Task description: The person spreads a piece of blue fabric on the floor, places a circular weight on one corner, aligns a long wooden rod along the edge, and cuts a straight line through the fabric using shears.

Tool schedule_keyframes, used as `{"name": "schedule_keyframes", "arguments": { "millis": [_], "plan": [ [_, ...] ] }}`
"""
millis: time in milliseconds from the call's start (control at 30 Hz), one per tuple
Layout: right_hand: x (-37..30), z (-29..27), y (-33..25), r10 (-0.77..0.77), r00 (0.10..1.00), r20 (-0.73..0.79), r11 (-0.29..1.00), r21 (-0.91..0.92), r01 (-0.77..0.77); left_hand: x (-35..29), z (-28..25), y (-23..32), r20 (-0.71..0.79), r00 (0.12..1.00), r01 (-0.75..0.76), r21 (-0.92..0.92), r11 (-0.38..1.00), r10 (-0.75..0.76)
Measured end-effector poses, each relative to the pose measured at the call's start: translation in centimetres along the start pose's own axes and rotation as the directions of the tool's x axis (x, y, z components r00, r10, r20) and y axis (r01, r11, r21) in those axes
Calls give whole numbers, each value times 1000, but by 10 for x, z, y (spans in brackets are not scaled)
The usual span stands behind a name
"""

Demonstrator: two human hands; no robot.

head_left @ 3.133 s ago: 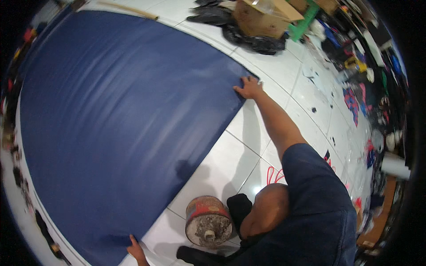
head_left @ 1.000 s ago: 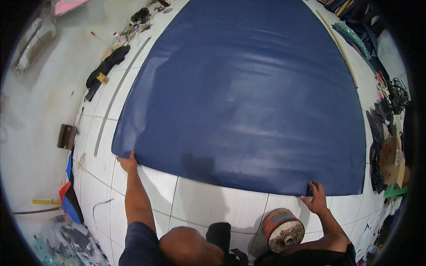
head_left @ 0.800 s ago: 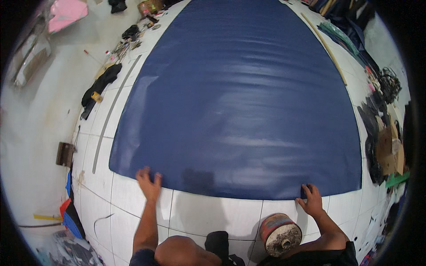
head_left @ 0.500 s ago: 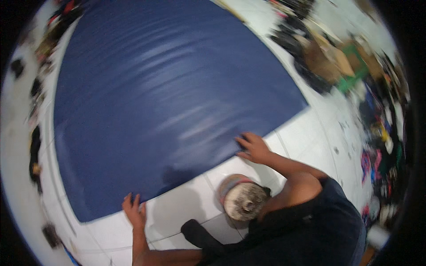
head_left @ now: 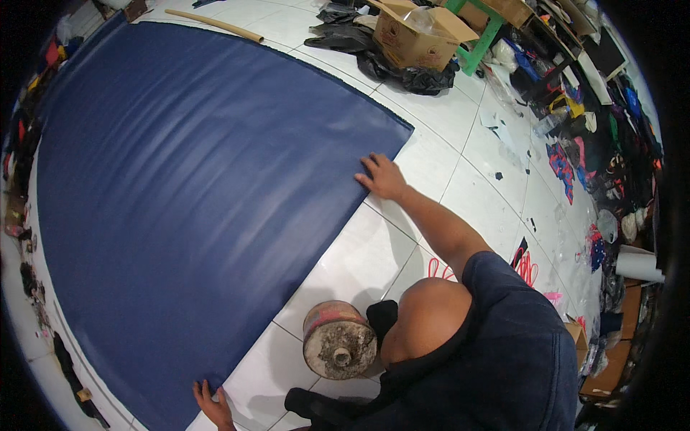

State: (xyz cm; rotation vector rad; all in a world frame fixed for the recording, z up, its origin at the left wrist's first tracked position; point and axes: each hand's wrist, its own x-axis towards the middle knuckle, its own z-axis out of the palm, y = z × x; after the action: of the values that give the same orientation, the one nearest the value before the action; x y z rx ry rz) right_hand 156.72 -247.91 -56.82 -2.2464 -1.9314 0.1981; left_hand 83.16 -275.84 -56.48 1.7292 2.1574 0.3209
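Note:
A large sheet of dark blue, leather-like material (head_left: 194, 208) lies spread on the floor in front of me, with soft ripples across it. My right hand (head_left: 383, 177) rests at its near edge towards the right corner, fingers apart and fingertips on the material. At the lower end of the same edge, my left hand (head_left: 213, 409) touches the sheet with its fingers spread. Neither hand shows anything gripped; the thumbs are partly hidden. Between my arms, close to my legs, stands a round, stained can-like object (head_left: 339, 345) with a small knob on top.
Past the far edge lies a cardboard tube (head_left: 215, 26). A cardboard box (head_left: 417, 36) sits among black plastic bags near a green stool (head_left: 480, 39). Heaped cloth and scraps line the right, with a white roll (head_left: 640, 264). Red cord (head_left: 527, 267) lies on the white tiles.
My view has turned, so the sheet now slants and its far edge shows. My right hand sits nearer the sheet's right corner; my left stays by the lower end of the edge.

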Motion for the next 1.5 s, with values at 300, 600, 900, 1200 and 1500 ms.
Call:
{"name": "schedule_keyframes", "arguments": {
  "millis": [300,600,900,1200,1500],
  "plan": [
    [42,-2,57,178,984,15,983,-57,-176,3,-8,4,50,998,-43,90,995,39],
    [48,0,63,191,981,14,981,38,-192,2,-5,6,32,999,9,53,999,-11],
    [17,-31,-17,-58,970,-234,993,86,80,7,-3,20,26,999,-30,45,999,29],
    [-161,-100,-234,-982,-60,181,108,790,604,28,-8,11,-25,995,-89,107,990,92],
    [-176,-77,-255,-962,19,273,184,595,782,5,-14,8,-13,992,123,71,990,-123]
  ]
}}
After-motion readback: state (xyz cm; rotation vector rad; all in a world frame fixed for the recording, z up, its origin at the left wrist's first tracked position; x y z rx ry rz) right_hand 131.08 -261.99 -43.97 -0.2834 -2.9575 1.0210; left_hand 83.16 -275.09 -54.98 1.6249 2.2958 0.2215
